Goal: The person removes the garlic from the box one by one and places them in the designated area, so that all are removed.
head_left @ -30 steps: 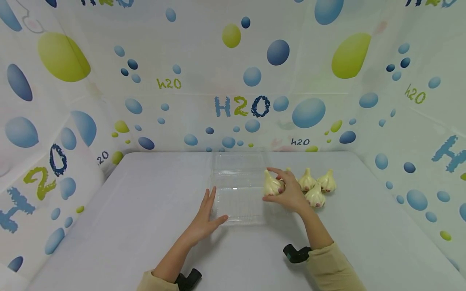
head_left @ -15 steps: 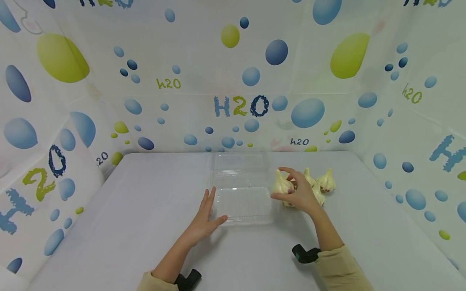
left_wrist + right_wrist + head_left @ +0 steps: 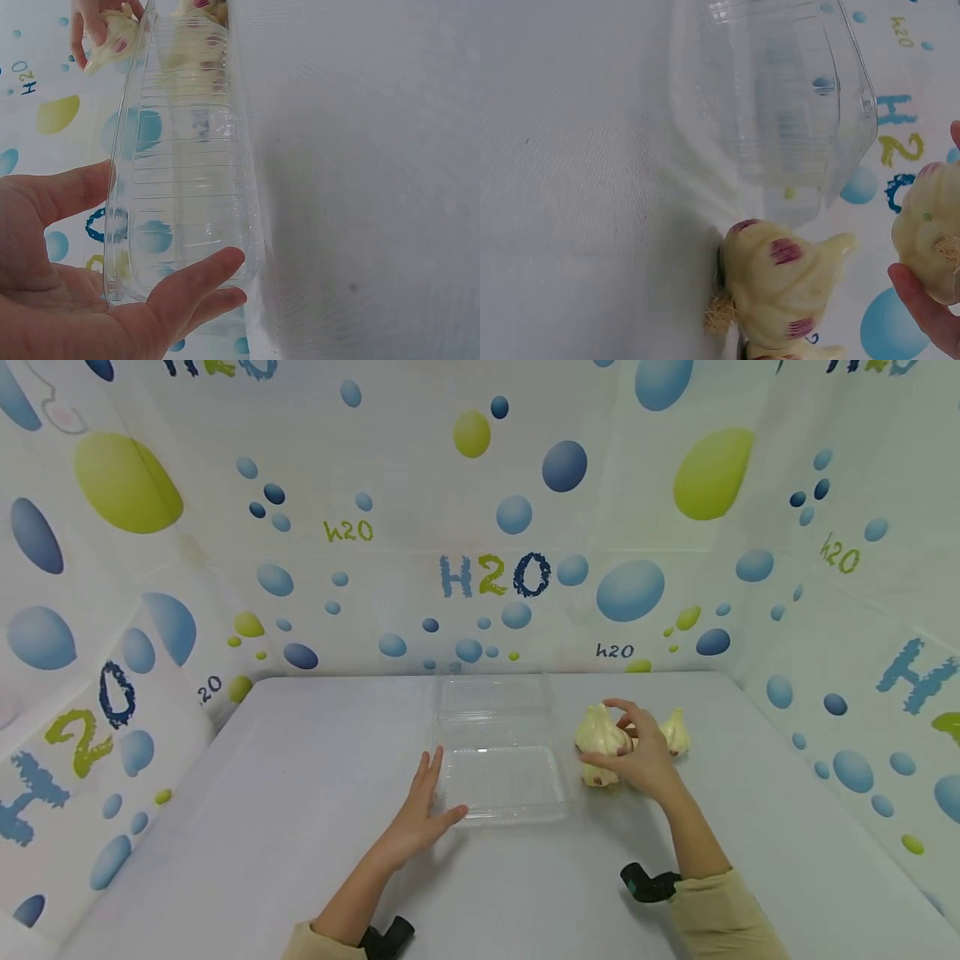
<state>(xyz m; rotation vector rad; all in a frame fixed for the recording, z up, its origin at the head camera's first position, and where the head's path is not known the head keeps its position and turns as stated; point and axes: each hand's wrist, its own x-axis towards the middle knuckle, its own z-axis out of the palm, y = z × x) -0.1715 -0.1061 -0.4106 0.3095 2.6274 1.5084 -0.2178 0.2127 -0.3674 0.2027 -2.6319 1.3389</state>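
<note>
A clear plastic clamshell container (image 3: 502,781) lies on the table with its lid (image 3: 491,695) laid back at the far side. Along its left side rests my left hand (image 3: 420,822), fingers straight, thumb at the front corner. In the left wrist view, this hand's thumb and fingers spread around the container's near end. To the right of the container, my right hand (image 3: 648,760) pinches a garlic bulb (image 3: 600,731) between thumb and fingers, raised off the table. Behind and below it, other garlic bulbs (image 3: 780,277) sit on the table, partly hidden by the hand.
One garlic bulb (image 3: 677,735) shows at the right of the group. A white cloth covers the table (image 3: 322,752), and a patterned curtain (image 3: 405,468) rises behind and at both sides. Dark wrist cameras (image 3: 648,883) sit on both forearms.
My right hand has moved rightward with the garlic bulb, from the container's right edge to over the other bulbs, hiding more of them. The left hand and the container have stayed put.
</note>
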